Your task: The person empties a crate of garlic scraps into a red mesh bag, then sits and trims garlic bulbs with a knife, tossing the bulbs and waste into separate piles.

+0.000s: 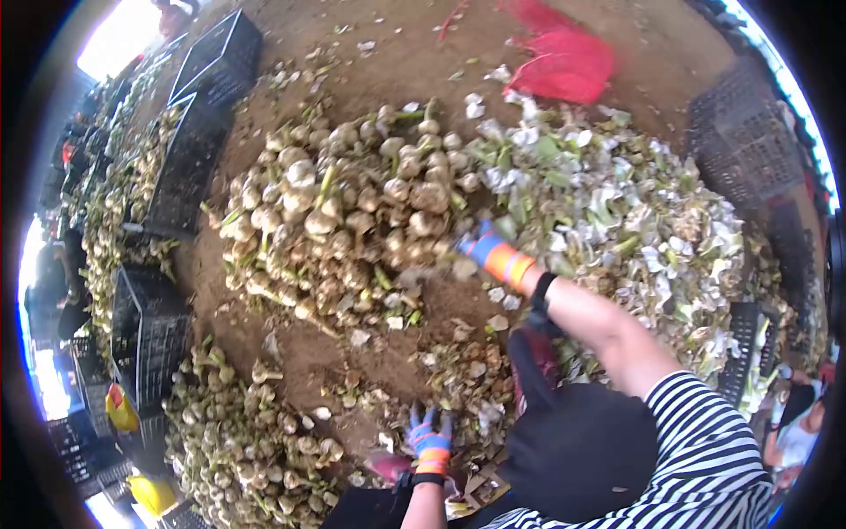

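Observation:
My left hand [429,438], in a blue and orange glove, is low in the view with its fingers spread and holds nothing I can see. Dry garlic skins and stem scraps [471,370] lie around it. My right hand [487,249], gloved the same way, reaches to the right edge of a heap of garlic bulbs [352,207]. Its fingers look apart, slightly blurred, with no bulb visible in them. Pale blurred bulbs [427,275] are just left of that hand. Beside it spreads a broad pile of white and green garlic peelings [617,212].
A second garlic heap [251,432] lies at lower left. Black plastic crates [189,163] line the left, and more crates [745,132] stand at right. A red mesh bag [564,66] lies on the dirt floor. A black cap [577,450] blocks the lower middle. Another person [797,432] is at far right.

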### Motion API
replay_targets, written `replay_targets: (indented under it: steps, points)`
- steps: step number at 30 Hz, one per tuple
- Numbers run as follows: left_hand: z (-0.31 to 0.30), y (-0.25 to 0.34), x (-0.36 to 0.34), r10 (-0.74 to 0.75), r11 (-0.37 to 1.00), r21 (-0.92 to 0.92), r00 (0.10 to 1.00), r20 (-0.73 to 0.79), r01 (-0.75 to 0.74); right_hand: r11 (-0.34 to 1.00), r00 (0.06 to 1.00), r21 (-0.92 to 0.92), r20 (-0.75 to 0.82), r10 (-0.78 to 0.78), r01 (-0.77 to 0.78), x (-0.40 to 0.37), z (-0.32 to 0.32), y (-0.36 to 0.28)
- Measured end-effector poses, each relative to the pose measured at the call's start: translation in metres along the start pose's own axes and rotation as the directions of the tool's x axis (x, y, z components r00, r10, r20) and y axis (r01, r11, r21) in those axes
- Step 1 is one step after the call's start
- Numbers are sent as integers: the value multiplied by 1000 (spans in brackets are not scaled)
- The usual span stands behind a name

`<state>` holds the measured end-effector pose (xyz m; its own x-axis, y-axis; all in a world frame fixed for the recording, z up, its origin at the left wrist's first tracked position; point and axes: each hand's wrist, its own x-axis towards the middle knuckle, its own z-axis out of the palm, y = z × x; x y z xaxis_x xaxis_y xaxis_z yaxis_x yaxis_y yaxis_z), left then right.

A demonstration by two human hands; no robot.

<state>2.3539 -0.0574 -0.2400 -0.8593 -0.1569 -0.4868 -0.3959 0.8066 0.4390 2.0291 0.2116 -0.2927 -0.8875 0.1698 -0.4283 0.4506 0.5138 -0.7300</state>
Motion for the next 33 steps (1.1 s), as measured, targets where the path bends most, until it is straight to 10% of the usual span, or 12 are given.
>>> replay_targets:
  steps: [4, 8, 10, 11, 12, 15, 20, 23, 25, 29, 31, 33]
  points:
    - [-41, -21, 62, 85, 983, 184, 817, -570, 26, 998, 995, -55, 102, -10, 15, -60, 9, -25]
    - [-61, -57, 128, -225, 940, 115, 835, -501, 322, 968, 936, 117, 252, -245, 221, -66, -17, -13]
    - [-58, -30, 112, -242, 888, 286, 896, -372, 359, 946, 946, 1, -29, -324, 324, -11, -12, 29]
    - [-47, -22, 94, -153, 906, 331, 934, -324, 263, 994, 981, 21, -165, -105, 110, -71, -79, -79]
    - [-36, -12, 70, 39, 930, 357, 943, -331, 87, 973, 976, 164, -174, -133, 162, -39, -82, -68]
    - [-12, 11, 25, -52, 983, 176, 999, -10, 53, 991, 958, -55, -254, -135, 125, 32, -87, -65]
    - [-73, 102, 111, 386, 916, 109, 772, -505, -386, 906, 959, 316, -60, -277, 282, 108, -33, -20]
    - [-108, 191, 192, 620, 749, 78, 655, -432, -658, 412, 919, 907, 91, -384, 83, 83, -16, -33]
    - [-111, 229, 224, 716, 681, 410, 669, -201, -606, 763, 960, 637, 131, -247, 109, 31, -29, -69]
    - [-97, 209, 224, 479, 823, 357, 878, -19, -442, 800, 920, 555, 144, -364, 229, 22, -8, -65]
    - [-94, 183, 191, 590, 719, 507, 803, -83, -476, 861, 936, 475, 185, -298, 180, 14, -13, -82]
    - [-78, 130, 176, 541, 814, 365, 819, -192, -453, 969, 927, 45, 285, -245, 242, 8, -3, -86]
